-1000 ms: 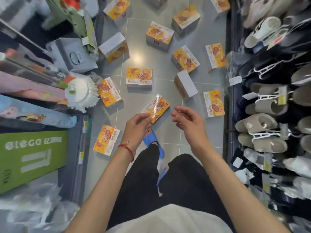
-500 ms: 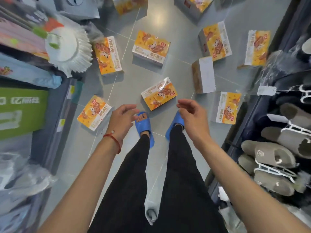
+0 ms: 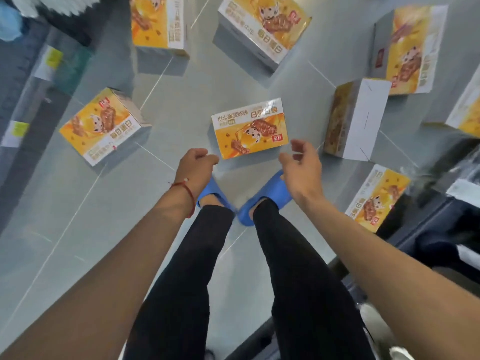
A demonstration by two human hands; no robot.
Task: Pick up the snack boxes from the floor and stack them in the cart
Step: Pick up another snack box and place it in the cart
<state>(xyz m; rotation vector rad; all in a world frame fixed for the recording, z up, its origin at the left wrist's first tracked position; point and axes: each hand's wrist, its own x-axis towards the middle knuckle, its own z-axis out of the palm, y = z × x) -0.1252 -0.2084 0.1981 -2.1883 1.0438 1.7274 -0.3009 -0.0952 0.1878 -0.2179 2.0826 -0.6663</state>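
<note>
Several orange-and-white snack boxes lie scattered on the grey tiled floor. The nearest snack box (image 3: 250,128) lies flat just beyond my blue slippers. My left hand (image 3: 195,162) hovers at its near left corner with fingers loosely curled, holding nothing. My right hand (image 3: 301,162) hovers at its near right corner, fingers apart and empty. Neither hand touches the box. Other boxes lie to the left (image 3: 101,126), to the right on its side (image 3: 357,119), at the near right (image 3: 378,197) and further ahead (image 3: 262,27). No cart is in view.
A shelf base (image 3: 28,100) with price labels runs along the left edge. A dark shelf unit (image 3: 457,209) borders the right side. My legs and blue slippers (image 3: 262,198) stand in the middle of the aisle.
The view has dropped much closer to the floor. Both hands have moved down and forward towards the nearest box, which now fills more of the frame.
</note>
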